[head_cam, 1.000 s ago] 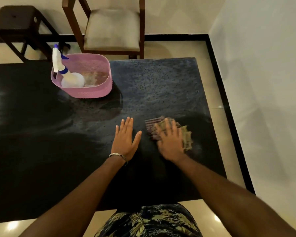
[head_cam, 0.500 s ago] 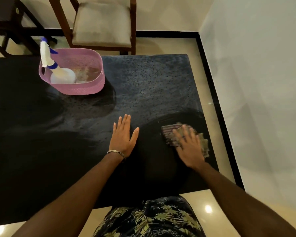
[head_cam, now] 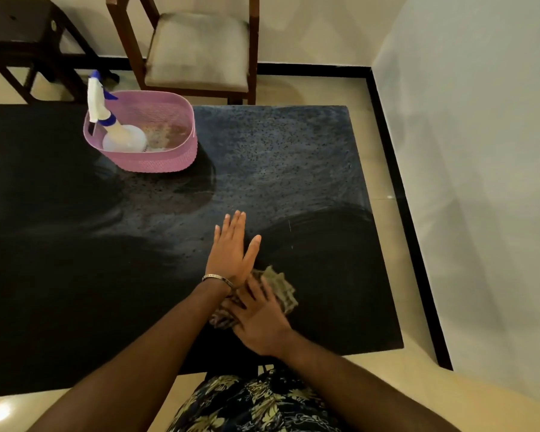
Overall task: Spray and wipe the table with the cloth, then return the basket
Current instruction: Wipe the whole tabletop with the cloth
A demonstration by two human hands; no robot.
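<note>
The black table (head_cam: 309,157) shows a misted, speckled patch on its far right half and a dark wiped arc near me. My right hand (head_cam: 259,319) presses flat on the crumpled checked cloth (head_cam: 279,289) close to the table's near edge. Flat on the tabletop just above it lies my left hand (head_cam: 233,247), fingers straight, a bracelet on the wrist. At the far left of centre stands the pink basket (head_cam: 169,160), holding a white spray bottle (head_cam: 116,132) with a blue trigger.
A wooden chair (head_cam: 200,48) with a beige cushion stands behind the table's far edge. A dark stool (head_cam: 22,32) is at the far left. A grey wall (head_cam: 480,182) runs along the right, with a strip of tiled floor between.
My right hand slid the cloth from the right side back toward me and to the left, under my left wrist. My left hand stayed flat in place.
</note>
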